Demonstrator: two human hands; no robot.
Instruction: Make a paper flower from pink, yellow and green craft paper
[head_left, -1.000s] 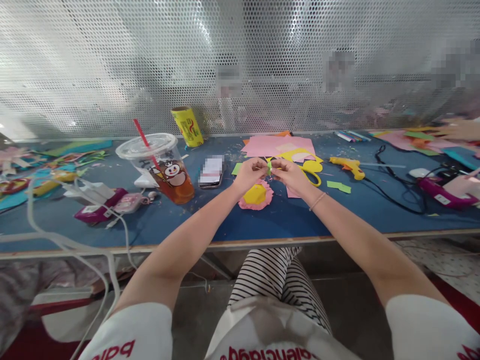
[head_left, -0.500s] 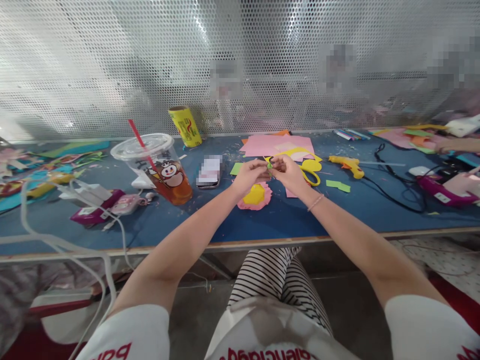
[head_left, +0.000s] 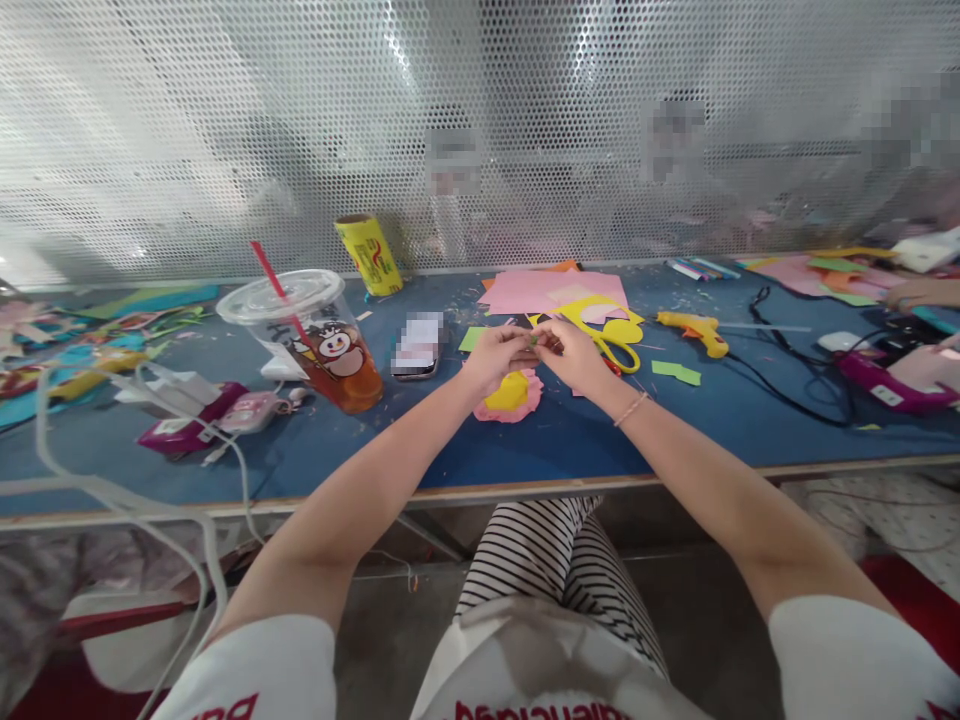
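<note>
Between the fingertips of my left hand (head_left: 498, 355) and my right hand (head_left: 564, 352) is a small green paper piece (head_left: 534, 341), mostly covered by the fingers. Both hands are closed in a pinch on it, above the table. Just below my left hand lies a pink paper flower (head_left: 510, 410) with a yellow centre (head_left: 508, 391). Yellow-handled scissors (head_left: 628, 356) rest beside my right hand, partly over yellow paper (head_left: 624, 330). A green paper sheet (head_left: 472, 340) lies behind my left hand.
A drink cup (head_left: 330, 345) with a red straw and a phone (head_left: 417, 345) stand left. Pink sheets (head_left: 551, 290) lie behind my hands. On the right are a yellow glue gun (head_left: 697, 330), its black cord (head_left: 780, 395) and green scraps (head_left: 676, 373). A person's hand (head_left: 922, 293) shows far right.
My hands have shifted slightly, and the fingertips now cover more of the green paper piece. Other things on the table stay where they were.
</note>
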